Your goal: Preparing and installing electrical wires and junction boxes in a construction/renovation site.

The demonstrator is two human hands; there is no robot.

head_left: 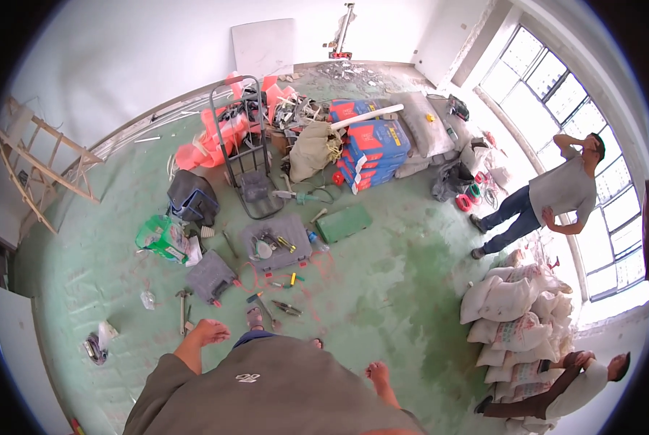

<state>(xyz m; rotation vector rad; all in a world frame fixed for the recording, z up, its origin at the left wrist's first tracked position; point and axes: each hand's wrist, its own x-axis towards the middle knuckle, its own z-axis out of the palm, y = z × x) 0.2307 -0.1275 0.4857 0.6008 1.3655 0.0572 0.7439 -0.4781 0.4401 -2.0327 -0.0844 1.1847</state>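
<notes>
Left hand (210, 332) near hammer (182, 310) — white sacks (502, 299) bear red print (533, 331).

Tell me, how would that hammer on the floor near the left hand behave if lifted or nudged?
The hammer would likely feel head-heavy, since its wide head sits at one end of a slim handle. It should stay stiff, as the handle looks straight. Nudged, it would probably swivel rather than roll, because the head juts out crosswise.
</notes>
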